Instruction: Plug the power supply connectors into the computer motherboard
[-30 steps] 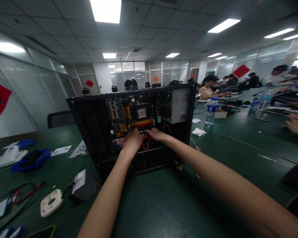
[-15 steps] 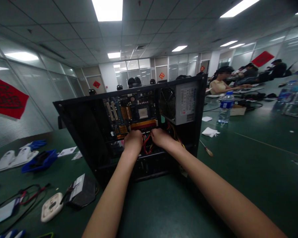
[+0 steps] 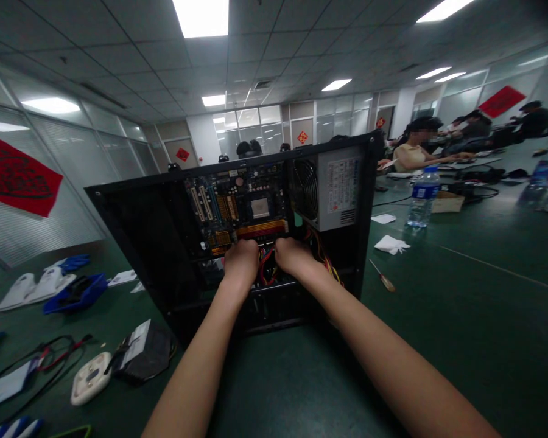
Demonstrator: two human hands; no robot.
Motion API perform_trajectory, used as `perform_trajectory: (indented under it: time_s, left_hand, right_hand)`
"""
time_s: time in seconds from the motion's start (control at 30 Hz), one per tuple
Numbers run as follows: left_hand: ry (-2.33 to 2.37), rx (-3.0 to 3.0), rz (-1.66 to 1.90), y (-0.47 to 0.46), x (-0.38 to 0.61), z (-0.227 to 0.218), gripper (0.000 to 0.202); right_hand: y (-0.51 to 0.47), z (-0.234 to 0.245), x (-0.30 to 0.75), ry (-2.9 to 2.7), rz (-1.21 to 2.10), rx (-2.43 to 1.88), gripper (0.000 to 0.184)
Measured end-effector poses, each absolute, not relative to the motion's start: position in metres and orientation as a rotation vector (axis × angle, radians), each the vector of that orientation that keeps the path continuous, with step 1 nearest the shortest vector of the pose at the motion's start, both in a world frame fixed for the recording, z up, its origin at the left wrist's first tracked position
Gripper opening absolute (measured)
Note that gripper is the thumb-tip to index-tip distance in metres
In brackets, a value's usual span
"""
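An open black computer case (image 3: 132, 234) stands on the table in front of me, its inside facing me. In it are a motherboard (image 3: 231, 198) and, at upper right, a silver power supply (image 3: 340, 188) with a fan. My left hand (image 3: 241, 261) is closed at the board's lower edge, its fingertips hidden behind the hand. My right hand (image 3: 293, 255) is closed just beside it, fingers at a bundle of red, yellow and black cables (image 3: 267, 267). Those cables run between and below both hands. What the left fingers grip is hidden.
On the left lie a blue tray (image 3: 75, 295), white gloves (image 3: 34, 289), a dark boxy unit (image 3: 144, 353), a cream-coloured object (image 3: 90, 378) and loose cables. At right are a screwdriver (image 3: 383, 277), crumpled tissue (image 3: 391, 244) and a water bottle (image 3: 422, 198). A person (image 3: 415, 152) sits beyond.
The view has shifted slightly, and the case appears a little further left. Both hands stay closed at almost the same place by the board's lower edge.
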State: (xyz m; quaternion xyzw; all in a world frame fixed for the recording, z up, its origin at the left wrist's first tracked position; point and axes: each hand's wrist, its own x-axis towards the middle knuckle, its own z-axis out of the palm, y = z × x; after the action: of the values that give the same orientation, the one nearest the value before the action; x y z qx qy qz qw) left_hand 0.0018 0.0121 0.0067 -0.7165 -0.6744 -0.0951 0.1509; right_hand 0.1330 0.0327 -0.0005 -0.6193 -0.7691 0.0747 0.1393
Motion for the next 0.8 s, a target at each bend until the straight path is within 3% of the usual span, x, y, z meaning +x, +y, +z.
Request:
perform_trajectory:
  time_s: [0.43, 0.67, 0.8]
  left_hand:
    - [-2.017, -2.020, -0.325, 0.005, 0.003, 0.007, 0.040]
    - [-1.989, -2.182, -0.286, -0.002, -0.006, 0.001, 0.058]
    - [-1.987, -2.304, -0.262, -0.002, -0.010, 0.003, 0.049]
  right_hand:
    - [0.025, -0.010, 0.132, -2.293, 0.156, -1.608, 0.038]
    - [0.027, -0.006, 0.151, -2.512, 0.187, -1.345, 0.034]
    - [0.034, -0.010, 0.157, -2.599, 0.325, -1.241, 0.030]
